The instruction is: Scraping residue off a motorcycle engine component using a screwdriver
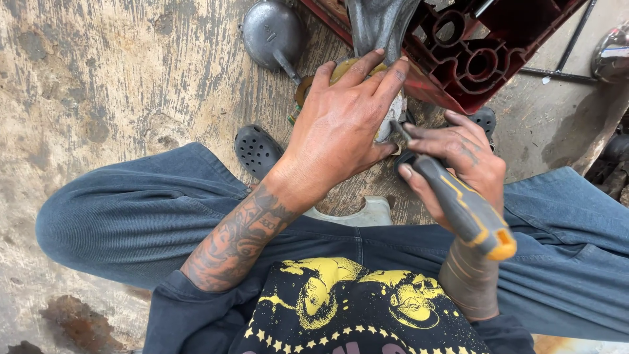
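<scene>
Domed metal lid [272, 33] left of slotted block [472, 59], behind clog [257, 150]

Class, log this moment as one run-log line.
left hand: pressing grey metal part | right hand: gripping yellow-grey tool handle | surface: worn concrete floor

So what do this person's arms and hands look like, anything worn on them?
Both hands are bare, no gloves. The left hand joins a forearm covered in dark tattoos, with a dark sleeve pushed up near the elbow. The right hand shows a small tattoo and grime on the fingers; its forearm is tattooed too.
</scene>
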